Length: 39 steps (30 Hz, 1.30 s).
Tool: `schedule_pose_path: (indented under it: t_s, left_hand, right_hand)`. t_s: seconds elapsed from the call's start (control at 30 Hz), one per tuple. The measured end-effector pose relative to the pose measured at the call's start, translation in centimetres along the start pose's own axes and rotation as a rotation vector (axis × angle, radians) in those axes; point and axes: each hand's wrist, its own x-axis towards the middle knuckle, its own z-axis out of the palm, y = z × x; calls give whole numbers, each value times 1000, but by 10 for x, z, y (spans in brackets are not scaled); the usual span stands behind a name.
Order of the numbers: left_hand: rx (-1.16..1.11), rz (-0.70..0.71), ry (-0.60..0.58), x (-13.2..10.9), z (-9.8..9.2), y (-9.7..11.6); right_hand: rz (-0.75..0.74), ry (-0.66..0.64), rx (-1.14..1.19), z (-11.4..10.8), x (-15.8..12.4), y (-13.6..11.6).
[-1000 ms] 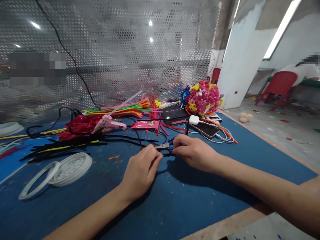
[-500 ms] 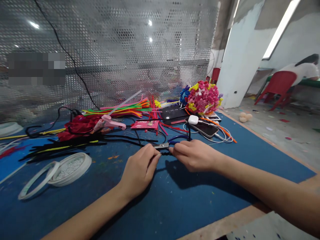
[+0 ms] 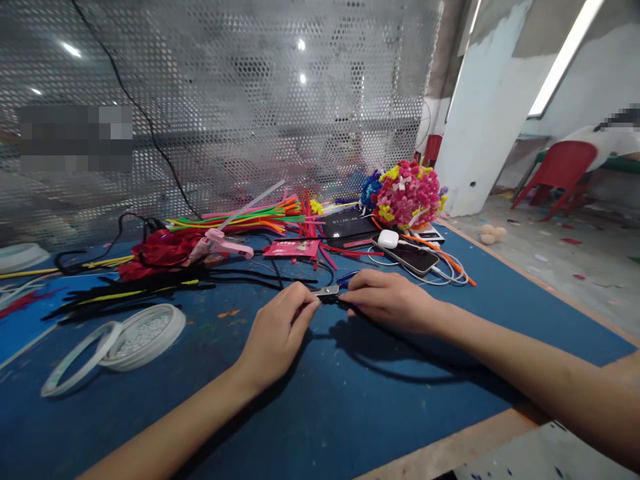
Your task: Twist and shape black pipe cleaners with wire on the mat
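Between my hands stretches a short bit of black pipe cleaner [image 3: 329, 301], which looks twisted. My left hand [image 3: 283, 327] pinches its left end between thumb and forefinger. On the other end, the fingers of my right hand [image 3: 395, 298] are closed, partly hiding it. Just behind the fingertips lie scissors [image 3: 327, 291] with blue handles, partly covered by my right hand. A dark curved line, a loose stem or its shadow, runs below my right forearm.
Black pipe cleaners [image 3: 125, 293] and a tub of white beads [image 3: 145, 340] lie left. Behind are a pink glue gun [image 3: 225, 245], coloured stems [image 3: 250, 217], a phone [image 3: 413, 257] with cables and a fuzzy flower bouquet [image 3: 410, 193]. A person sits at far right.
My right hand has risen slightly and turned. The black stem end that stood up behind it no longer shows there, and a dark curve now appears below the forearm. My left hand keeps its pinch.
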Motion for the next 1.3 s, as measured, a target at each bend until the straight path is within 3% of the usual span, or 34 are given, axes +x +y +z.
schedule_pose_path:
  t_s: [0.07,0.17,0.3,0.37,0.5,0.63,0.7,0.83,0.9,1.07,1.17,1.3]
  left_hand:
    - [1,14,9,1,0,0]
    - [8,51,18,1,0,1]
    - [34,65,30,1,1,2]
    - [59,44,27,-1,1,3]
    - [47,13,-75,-4,1,10]
    - [-158,-79,-232,-6,5,19]
    - [-230,-136,-253,-6,7,23]
    - [-261,-137,-198,-4,9,27]
    - [-270,-153,-195,-3,9,26]
    - [-297,-182,-153,0,8,19]
    - [-388,-215,-153,2,8,16]
    - [-545,-298,-238,4,10,11]
  right_hand:
    - [97,55,227,0,3,0]
    - [358,90,510,0,7,-4]
    - [646,88,647,3,8,-9]
    - [619,110,574,5,8,-10]
    - [419,145,387,6,7,-13]
    - [296,111,349,9,6,-17]
    - [330,104,341,9,5,-20]
    - [535,192,318,8,4,-26]
    - [550,215,292,7,5,-26]
    - [213,143,20,8,4,-19]
    - [129,122,-121,11,-2,-13]
    - [55,42,-207,13,-7,-10]
